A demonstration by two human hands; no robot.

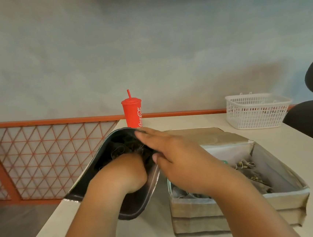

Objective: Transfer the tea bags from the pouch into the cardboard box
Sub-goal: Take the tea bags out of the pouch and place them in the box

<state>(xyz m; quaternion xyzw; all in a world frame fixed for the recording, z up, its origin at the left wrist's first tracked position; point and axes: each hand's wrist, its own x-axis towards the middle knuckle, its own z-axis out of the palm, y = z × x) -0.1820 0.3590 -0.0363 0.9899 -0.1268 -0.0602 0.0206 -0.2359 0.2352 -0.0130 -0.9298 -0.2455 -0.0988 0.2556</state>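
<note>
Pale wall rose behind the cream worktop, where one dark pouch lay at the left edge, its rim pinched open by the right hand while the left hand was sunk inside among the tea bags, fingers hidden, so I could not tell its grip. Done well, I judged, the rim would stay wide and a loose clump lift clear of snagging strings before crossing to the one cardboard box just beside. One red cup stood at the far edge and one white basket near the far right corner; the bags were too tangled to count.
</note>
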